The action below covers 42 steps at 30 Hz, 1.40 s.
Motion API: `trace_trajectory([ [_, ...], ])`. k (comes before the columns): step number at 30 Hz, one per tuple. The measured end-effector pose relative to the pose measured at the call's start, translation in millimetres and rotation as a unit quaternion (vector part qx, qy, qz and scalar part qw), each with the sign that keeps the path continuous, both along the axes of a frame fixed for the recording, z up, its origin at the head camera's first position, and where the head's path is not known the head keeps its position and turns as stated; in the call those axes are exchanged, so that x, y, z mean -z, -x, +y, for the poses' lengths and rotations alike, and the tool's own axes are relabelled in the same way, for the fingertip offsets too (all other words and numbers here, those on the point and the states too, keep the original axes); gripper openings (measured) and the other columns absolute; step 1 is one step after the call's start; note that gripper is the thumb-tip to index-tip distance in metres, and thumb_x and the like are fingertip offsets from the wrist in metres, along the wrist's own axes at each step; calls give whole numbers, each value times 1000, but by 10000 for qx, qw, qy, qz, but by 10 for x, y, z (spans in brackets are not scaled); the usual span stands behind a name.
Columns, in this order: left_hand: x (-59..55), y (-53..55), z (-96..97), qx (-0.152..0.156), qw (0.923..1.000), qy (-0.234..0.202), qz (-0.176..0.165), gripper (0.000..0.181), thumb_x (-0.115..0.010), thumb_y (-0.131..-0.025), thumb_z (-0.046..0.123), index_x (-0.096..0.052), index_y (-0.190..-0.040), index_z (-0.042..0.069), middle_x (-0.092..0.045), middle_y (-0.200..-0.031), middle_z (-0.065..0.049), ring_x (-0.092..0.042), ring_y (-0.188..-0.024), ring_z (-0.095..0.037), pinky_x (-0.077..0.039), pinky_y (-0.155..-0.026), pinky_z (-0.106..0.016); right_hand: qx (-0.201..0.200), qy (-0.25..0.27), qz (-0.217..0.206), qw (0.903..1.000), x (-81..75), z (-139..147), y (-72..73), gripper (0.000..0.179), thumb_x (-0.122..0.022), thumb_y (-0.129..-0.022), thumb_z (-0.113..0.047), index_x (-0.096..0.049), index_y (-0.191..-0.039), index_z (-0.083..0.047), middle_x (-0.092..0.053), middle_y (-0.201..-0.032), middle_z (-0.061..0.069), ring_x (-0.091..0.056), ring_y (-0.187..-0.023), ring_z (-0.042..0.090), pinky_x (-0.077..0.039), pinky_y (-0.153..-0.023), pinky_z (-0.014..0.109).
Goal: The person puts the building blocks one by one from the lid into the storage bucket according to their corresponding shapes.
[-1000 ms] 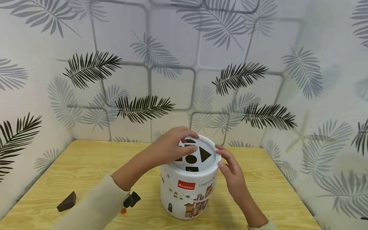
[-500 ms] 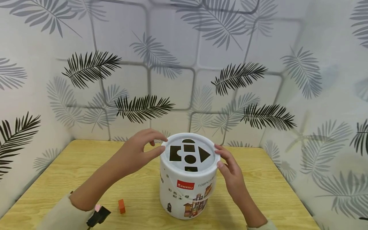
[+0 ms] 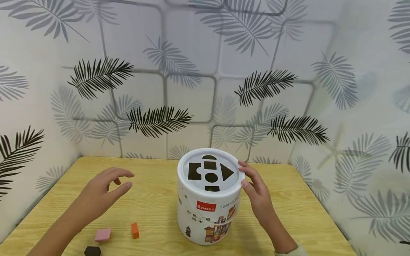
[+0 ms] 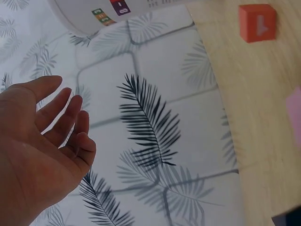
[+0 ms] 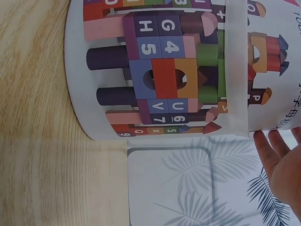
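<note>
Left hand [image 3: 102,192] has come off the bucket lid [image 3: 209,173] since a second ago and now hangs over the table [image 3: 153,213] at the bucket's 9 o'clock, fingers loosely spread and slightly curled, holding nothing; the wrist view shows an empty palm. With the arm drawn back, three loose blocks show at the bucket's 8 o'clock: an orange block [image 3: 135,230], a pink block [image 3: 103,234] and a dark block [image 3: 92,251] at the frame's bottom edge. My read: one piece has gone in and the hand is heading for the next. Right hand [image 3: 256,192] stays at the bucket's 3 o'clock, straight fingers resting against the lid rim, steadying, not clasping. Bucket [image 3: 208,209]: white, smooth cylinder, printed with block pictures, standing upright mid-table. Lid flat, cut with circle, triangle, square and half-round holes. Table pale wood grain; blocks matte, hard-edged.
</note>
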State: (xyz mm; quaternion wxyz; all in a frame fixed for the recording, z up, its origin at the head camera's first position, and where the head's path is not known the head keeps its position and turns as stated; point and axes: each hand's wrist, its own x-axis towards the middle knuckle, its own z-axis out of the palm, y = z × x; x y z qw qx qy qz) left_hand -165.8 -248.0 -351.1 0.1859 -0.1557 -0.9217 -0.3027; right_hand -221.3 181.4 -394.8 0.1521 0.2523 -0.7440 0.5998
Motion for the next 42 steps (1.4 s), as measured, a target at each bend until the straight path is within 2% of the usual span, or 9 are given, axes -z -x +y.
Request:
trace_trajectory([
  [8, 407, -228, -535, -718, 9973, 55, -154, 21, -68, -98, 26, -69, -119, 21, -65, -115, 0, -48, -84, 3, -40, -59, -24, -3, -5, -44, 10000, -2, -13, 1, 33, -45, -107, -11, -52, -139, -9, -40, -158, -1, -30, -149, 11, -43, -104, 20],
  [12, 594, -305, -785, -987, 9936, 186, -522, 28, -68, -98, 28, -68, -123, 16, -66, -120, -7, -48, -85, 3, -40, -60, -24, 15, 6, -52, 10000, -2, -17, -3, 33, -45, -107, -11, -52, -139, -9, -40, -158, -1, -31, -148, 11, -43, -104, 19],
  [16, 735, -327, -993, -1123, 9875, 366, -1040, 41, -66, -99, 35, -64, -130, 9, -64, -127, -15, -55, -94, -12, -44, -65, -29, 13, 16, -66, 10000, -5, -8, -10, 33, -45, -107, -11, -52, -139, -9, -40, -158, 0, -31, -148, 11, -42, -104, 19],
  [20, 852, -287, -1191, -1147, 9810, 488, -1486, 53, -65, -98, 39, -59, -135, 2, -60, -132, -25, -61, -98, -32, -50, -70, -42, 8, 32, -69, 10000, -6, -4, -14, 33, -45, -107, -11, -52, -139, -9, -40, -158, 0, -31, -148, 12, -42, -104, 19],
  [24, 961, -231, -1375, -1159, 9685, 670, -2100, 63, -65, -97, 43, -55, -136, -6, -56, -131, -35, -63, -97, -46, -53, -72, -50, -26, 50, -53, 10000, -9, -6, -11, 33, -45, -107, -11, -52, -138, -8, -40, -158, 0, -31, -149, 13, -43, -104, 20],
  [28, 1033, -202, -1483, -1206, 9406, 692, -3099, 79, -63, -95, 54, -50, -137, -12, -56, -127, -39, -63, -97, -49, -54, -73, -50, -65, 58, -48, 10000, -12, -9, -6, 33, -45, -107, -11, -52, -138, -9, -40, -158, 0, -31, -149, 13, -43, -105, 20],
  [31, 1063, -228, -1507, -1220, 9268, 644, -3494, 83, -60, -95, 57, -47, -137, -15, -62, -119, -35, -65, -90, -40, -53, -72, -48, -70, 52, -46, 10000, -13, -9, -3, 33, -45, -107, -11, -52, -139, -9, -40, -158, 0, -31, -149, 13, -43, -105, 20],
  [35, 1073, -261, -1490, -1193, 9240, 457, -3604, 82, -58, -98, 53, -43, -139, -16, -66, -112, -25, -65, -86, -28, -53, -72, -45, -44, 56, -33, 10000, -15, -7, -1, 33, -45, -107, -11, -52, -139, -9, -40, -158, 0, -32, -148, 12, -43, -104, 20],
  [42, 1108, -229, -1495, -991, 9189, 119, -3817, 87, -67, -94, 49, -35, -144, -14, -66, -112, -16, -64, -93, -28, -53, -76, -48, -99, 104, 5, 9999, -13, -9, -2, 33, -45, -107, -10, -51, -138, -7, -40, -158, 3, -33, -147, 11, -45, -103, 21],
])
